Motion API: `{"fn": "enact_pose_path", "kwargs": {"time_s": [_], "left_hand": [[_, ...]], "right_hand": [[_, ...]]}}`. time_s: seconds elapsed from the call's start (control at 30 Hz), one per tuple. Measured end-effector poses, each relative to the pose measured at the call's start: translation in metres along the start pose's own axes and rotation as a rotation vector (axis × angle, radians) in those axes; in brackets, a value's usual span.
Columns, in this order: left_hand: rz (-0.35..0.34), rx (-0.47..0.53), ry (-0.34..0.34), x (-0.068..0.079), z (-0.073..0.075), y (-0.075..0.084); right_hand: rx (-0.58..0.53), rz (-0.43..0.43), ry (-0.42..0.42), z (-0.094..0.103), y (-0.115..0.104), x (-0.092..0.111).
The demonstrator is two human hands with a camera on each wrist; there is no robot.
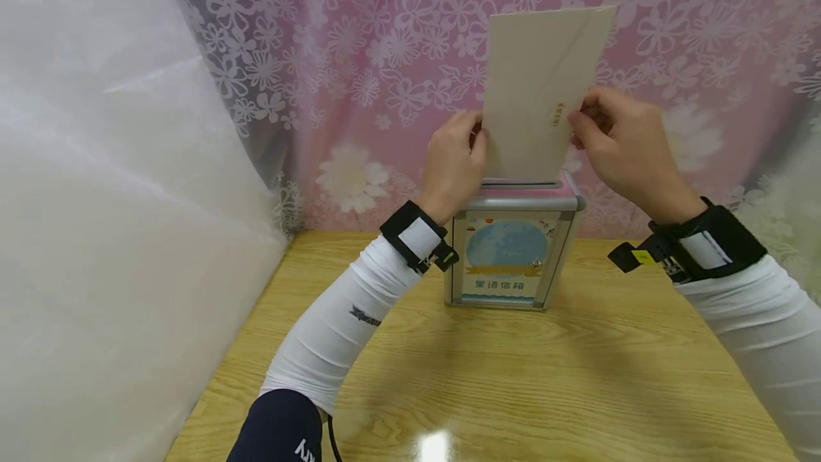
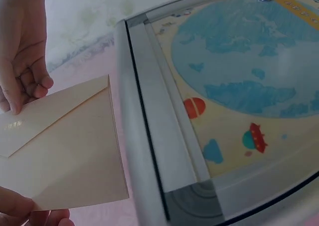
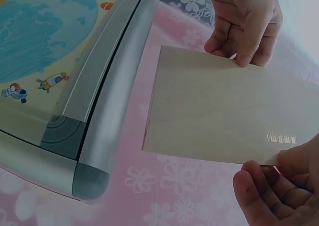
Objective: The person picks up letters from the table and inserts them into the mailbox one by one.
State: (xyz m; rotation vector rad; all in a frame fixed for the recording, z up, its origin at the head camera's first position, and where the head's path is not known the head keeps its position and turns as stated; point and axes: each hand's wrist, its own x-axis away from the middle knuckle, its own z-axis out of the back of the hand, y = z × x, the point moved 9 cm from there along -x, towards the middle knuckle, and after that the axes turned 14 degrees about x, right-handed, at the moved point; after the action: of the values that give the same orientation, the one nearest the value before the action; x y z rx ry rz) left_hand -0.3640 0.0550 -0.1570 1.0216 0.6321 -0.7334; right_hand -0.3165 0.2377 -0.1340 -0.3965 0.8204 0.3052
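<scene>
A cream envelope stands upright over the letter box, its lower edge right at the slot in the pink top. My left hand pinches the envelope's left edge between thumb and fingers. At the right edge, close to the small gold print, my right hand pinches it too. In the left wrist view the envelope shows a diagonal flap line. The right wrist view has the envelope held between both hands, beside the box's silver rim.
The letter box has a silver frame and a front panel with a blue globe picture. It stands on a wood-grain table. Behind hangs a pink floral curtain, and a pale translucent sheet rises on the left.
</scene>
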Motion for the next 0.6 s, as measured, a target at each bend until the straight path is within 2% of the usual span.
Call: {"fn": "enact_pose_path", "kwargs": {"time_s": [0.2,0.43,0.6], "left_hand": [[0.040,-0.011,-0.016,0.002,-0.006,-0.014],[0.070,-0.029,-0.053,0.006,-0.013,-0.022],[0.076,0.042,-0.032,0.004,-0.010,-0.025]], "right_hand": [[-0.004,-0.019,-0.034,-0.015,0.010,-0.001],[-0.011,-0.061,-0.084,-0.029,0.023,0.002],[0.011,-0.038,-0.111,-0.042,0.027,0.010]]}}
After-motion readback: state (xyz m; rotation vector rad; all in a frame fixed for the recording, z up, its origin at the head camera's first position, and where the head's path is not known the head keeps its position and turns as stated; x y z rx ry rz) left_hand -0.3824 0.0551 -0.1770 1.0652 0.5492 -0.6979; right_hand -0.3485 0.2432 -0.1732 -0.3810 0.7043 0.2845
